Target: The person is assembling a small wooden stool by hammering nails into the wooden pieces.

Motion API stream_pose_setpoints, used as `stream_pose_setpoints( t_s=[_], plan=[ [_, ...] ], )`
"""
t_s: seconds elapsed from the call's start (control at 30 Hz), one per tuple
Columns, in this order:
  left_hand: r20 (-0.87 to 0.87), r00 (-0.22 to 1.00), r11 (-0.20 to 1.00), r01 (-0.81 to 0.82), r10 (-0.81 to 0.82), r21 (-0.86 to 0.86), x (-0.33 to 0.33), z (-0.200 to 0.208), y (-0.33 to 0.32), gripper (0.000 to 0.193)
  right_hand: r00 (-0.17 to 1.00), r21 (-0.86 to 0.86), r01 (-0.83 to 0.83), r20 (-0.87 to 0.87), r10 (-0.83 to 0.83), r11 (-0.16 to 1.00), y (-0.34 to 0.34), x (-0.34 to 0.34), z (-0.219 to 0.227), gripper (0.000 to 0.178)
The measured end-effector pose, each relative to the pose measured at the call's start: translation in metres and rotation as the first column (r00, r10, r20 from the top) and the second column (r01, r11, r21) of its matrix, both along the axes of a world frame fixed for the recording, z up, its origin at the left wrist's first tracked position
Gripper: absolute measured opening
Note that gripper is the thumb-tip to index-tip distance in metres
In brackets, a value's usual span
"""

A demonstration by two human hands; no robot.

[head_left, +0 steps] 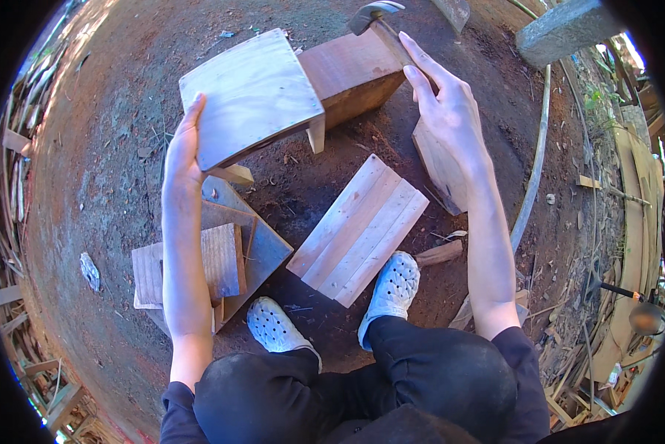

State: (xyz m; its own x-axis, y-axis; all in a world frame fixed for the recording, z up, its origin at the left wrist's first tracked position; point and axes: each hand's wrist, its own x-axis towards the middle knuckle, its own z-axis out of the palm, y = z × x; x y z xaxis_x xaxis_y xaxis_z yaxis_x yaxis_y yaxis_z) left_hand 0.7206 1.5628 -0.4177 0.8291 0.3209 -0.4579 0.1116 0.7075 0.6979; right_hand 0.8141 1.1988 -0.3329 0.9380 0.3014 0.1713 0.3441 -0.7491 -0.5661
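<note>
My left hand (186,144) grips the left edge of a small wooden stool (251,92), thumb along the edge and the other fingers hidden. The stool has a pale square top, and short legs show beneath it. Its right side meets a reddish-brown wooden block (354,70). Beyond the block's right end is a hammer (386,33), its metal head farthest from me. My right hand (449,103) is at the hammer's handle, index finger and thumb stretched along it. The handle's lower end and the other fingers are hidden.
A slatted wooden panel (358,231) lies before my feet. Stacked boards (188,263) sit under my left forearm, and another wood piece (437,166) lies by my right wrist. A concrete post (569,33) stands far right. Scrap wood (632,214) lines the right side.
</note>
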Motion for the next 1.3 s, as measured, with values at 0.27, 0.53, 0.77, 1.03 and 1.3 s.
stream_pose_setpoints(
  t_s=[0.27, 0.53, 0.77, 1.03, 1.3],
  plan=[
    [-0.071, 0.994, 0.977, -0.067, 0.083, 0.201, 0.023, -0.014, -0.065, 0.056, 0.984, -0.186, -0.071, 0.146, 0.099, 0.98, 0.016, 0.009, -0.003, 0.042],
    [-0.103, 0.985, 0.94, -0.099, 0.14, 0.327, 0.025, 0.011, -0.087, 0.06, 0.973, -0.186, -0.069, 0.203, 0.107, 0.98, 0.04, 0.009, 0.002, 0.04],
    [-0.095, 0.985, 0.932, -0.101, 0.142, 0.347, 0.024, 0.012, -0.088, 0.062, 0.984, -0.231, 0.043, 0.177, -0.001, 0.972, 0.038, 0.011, 0.024, 0.04],
    [-0.091, 0.991, 0.942, -0.068, 0.103, 0.327, 0.023, 0.014, -0.088, 0.064, 0.99, -0.281, -0.008, 0.134, 0.047, 0.96, 0.028, -0.009, 0.042, 0.04],
    [-0.061, 0.991, 0.952, -0.096, 0.119, 0.292, 0.022, 0.014, -0.087, 0.062, 0.979, -0.178, -0.053, 0.186, 0.087, 0.983, 0.02, -0.019, 0.025, 0.038]
  ],
)
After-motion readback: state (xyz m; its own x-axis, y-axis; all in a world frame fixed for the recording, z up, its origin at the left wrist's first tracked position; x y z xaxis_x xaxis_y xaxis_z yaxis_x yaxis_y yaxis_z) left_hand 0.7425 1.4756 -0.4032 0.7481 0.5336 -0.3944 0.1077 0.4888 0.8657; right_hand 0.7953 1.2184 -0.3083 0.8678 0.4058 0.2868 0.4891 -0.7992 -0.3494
